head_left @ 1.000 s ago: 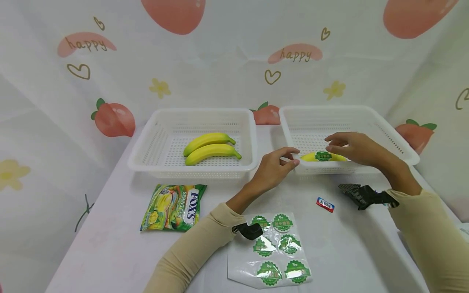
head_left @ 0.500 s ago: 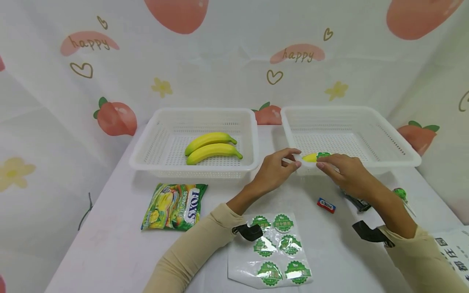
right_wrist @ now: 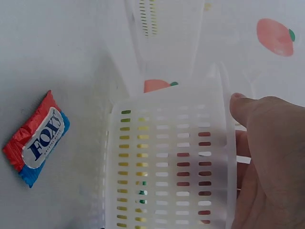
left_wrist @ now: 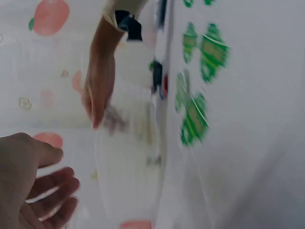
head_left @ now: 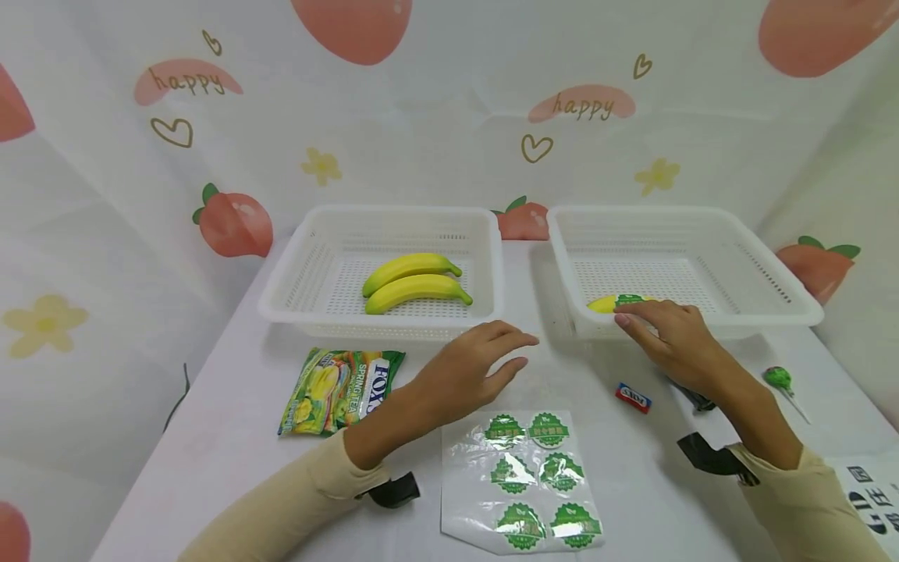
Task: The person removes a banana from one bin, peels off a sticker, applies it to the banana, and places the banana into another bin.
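Observation:
My right hand (head_left: 677,343) holds the front rim of the right white plastic basket (head_left: 765,318). In the right wrist view the thumb lies over the near side of the basket wall (right_wrist: 167,162), with the fingers behind it. Inside that basket sits a yellow banana (head_left: 601,304) with a green label, partly covered by the rim and hand. My left hand (head_left: 467,367) hovers with fingers loosely extended in front of the left basket (head_left: 309,318), above a sheet of green stickers (head_left: 485,499). Nothing is between its fingers. Two bananas (head_left: 419,292) lie in the left basket.
A green Fox's candy bag (head_left: 337,392) lies at left. Right of the sticker sheet are a small red-blue Fox's candy (head_left: 634,397), a dark packet (head_left: 695,398) partly under the right arm, and a green lollipop (head_left: 778,378). A printed sheet (head_left: 867,492) lies at the right edge.
My left hand has let go of the right basket's corner and moved left and towards me. My right hand has come from inside the basket to its front rim.

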A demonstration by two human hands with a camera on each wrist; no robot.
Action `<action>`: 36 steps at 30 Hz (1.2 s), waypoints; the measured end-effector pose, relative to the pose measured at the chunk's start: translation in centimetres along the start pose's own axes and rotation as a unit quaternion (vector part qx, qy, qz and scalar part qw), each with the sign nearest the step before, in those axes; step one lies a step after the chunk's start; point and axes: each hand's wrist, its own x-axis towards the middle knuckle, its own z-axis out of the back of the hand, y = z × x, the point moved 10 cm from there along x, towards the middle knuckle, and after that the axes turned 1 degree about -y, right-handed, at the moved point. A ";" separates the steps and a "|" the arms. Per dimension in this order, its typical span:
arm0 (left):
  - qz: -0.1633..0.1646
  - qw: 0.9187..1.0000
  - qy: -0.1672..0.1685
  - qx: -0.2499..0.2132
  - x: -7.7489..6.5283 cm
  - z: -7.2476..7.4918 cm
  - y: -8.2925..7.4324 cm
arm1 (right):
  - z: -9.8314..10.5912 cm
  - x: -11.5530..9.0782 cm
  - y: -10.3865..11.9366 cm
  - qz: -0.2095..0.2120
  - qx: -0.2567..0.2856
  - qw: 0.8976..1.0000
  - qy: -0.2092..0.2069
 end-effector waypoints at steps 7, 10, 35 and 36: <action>-0.022 0.986 -0.122 0.112 -4.7 6.6 2.5 | 0.1 -0.1 0.0 0.002 -0.001 1.000 -0.014; 0.025 0.980 -0.141 0.137 -6.0 8.4 4.6 | 0.1 -0.2 0.0 0.002 -0.001 1.000 -0.017; 0.157 0.963 -0.102 0.191 -7.2 8.8 9.0 | 1.2 5.1 9.4 0.090 0.080 0.993 0.003; 0.159 0.963 -0.103 0.191 -7.2 8.8 9.1 | 0.8 5.8 10.3 0.097 0.083 0.992 0.009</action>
